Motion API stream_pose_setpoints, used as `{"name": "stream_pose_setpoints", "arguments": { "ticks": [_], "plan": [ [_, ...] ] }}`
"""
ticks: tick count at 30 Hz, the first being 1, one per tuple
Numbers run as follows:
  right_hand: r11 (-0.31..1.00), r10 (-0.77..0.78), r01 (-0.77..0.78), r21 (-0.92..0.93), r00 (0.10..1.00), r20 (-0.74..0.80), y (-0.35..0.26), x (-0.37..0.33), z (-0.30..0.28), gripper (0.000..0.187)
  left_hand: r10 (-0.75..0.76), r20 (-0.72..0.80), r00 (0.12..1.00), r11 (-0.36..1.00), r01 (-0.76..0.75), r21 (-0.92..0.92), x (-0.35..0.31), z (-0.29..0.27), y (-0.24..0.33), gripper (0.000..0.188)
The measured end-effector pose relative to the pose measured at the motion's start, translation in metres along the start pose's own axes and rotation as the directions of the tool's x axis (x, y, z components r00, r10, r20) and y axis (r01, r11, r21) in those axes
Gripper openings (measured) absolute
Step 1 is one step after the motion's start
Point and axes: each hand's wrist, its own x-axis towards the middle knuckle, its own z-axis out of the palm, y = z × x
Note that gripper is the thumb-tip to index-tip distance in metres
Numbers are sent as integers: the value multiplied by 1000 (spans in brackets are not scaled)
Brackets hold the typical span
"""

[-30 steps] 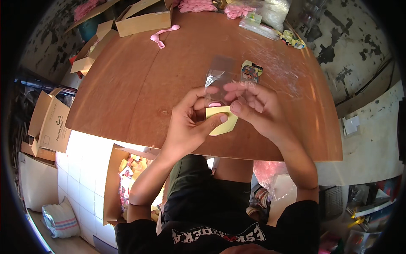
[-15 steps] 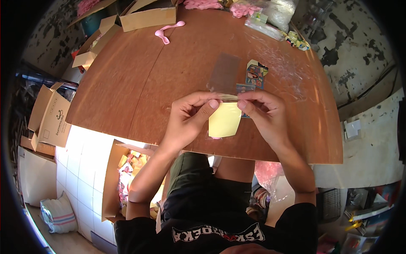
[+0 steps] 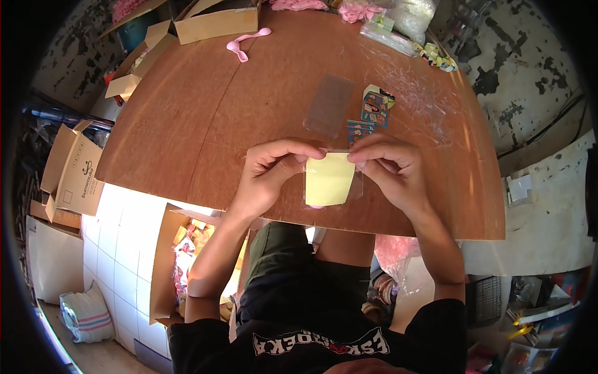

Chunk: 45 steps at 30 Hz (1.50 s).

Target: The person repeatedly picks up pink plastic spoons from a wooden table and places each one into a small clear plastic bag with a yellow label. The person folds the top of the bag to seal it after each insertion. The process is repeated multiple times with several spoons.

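Observation:
Between my two hands is a clear plastic packet [image 3: 358, 190] with a pale yellow card [image 3: 328, 181] inside. A bit of something pink [image 3: 316, 207] peeks out at its lower end. My left hand [image 3: 266, 177] pinches the packet's upper left corner, thumb and forefinger closed. At the upper right corner my right hand [image 3: 393, 171] grips in the same way. Just beyond lie flat clear plastic sleeves [image 3: 330, 105]. Small printed blue cards [image 3: 360, 129] rest past my right fingers, with more printed cards [image 3: 377, 107] behind them.
A pink spoon-like piece [image 3: 240, 47] lies farther back on the brown table [image 3: 156, 143]. Cardboard boxes [image 3: 218, 25] stand along the far left edge. Pink bundles [image 3: 361, 11] and plastic-wrapped packs [image 3: 389, 40] sit at the back. An open carton of packets [image 3: 163, 268] is below on the left.
The packet's upper edge, earlier folded between my fingers, now lies flatter. My left hand has shifted slightly left, and more of the clear plastic shows around the yellow card.

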Motion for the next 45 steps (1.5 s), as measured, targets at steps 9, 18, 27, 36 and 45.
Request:
{"name": "stream_pose_setpoints", "arguments": {
  "ticks": [9,18,27,36,45],
  "plan": [
    [999,-35,35,34,999,-9,-2,-1,6,19,-15,45,999,1000,14,23,-1,7,5,19],
    [998,3,-7,-61,997,-73,-7,-5,-2,20,-248,78,966,945,223,238,-47,-14,48,38],
    [777,169,-135,-615,986,-3,44,32,-31,12,-827,-10,563,208,323,923,-147,-62,77,55],
    [765,105,-80,-639,994,1,98,71,-12,16,-508,509,695,784,128,607,-85,-11,63,43],
    [881,131,-158,-447,987,-89,112,64,-16,15,-246,247,937,529,-84,845,19,-2,42,32]
  ]
}}
